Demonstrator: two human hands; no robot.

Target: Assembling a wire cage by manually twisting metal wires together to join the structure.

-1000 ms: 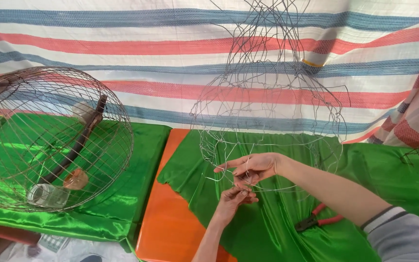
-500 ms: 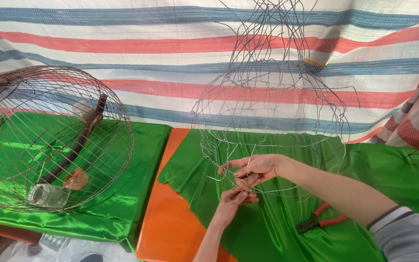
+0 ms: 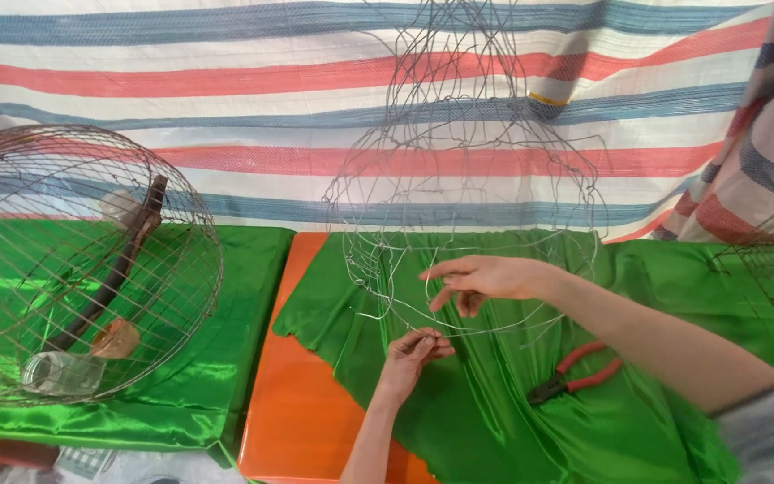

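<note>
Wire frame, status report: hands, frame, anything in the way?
Left hand pinching bottom wire of wire frame. Right hand fingers spread at frame's lower ring. Frame upright on green cloth. Pliers lie apart, right.

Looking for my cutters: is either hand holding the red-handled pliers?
No, the pliers lie on the green cloth, apart from both hands, which are at the wire frame.
</note>
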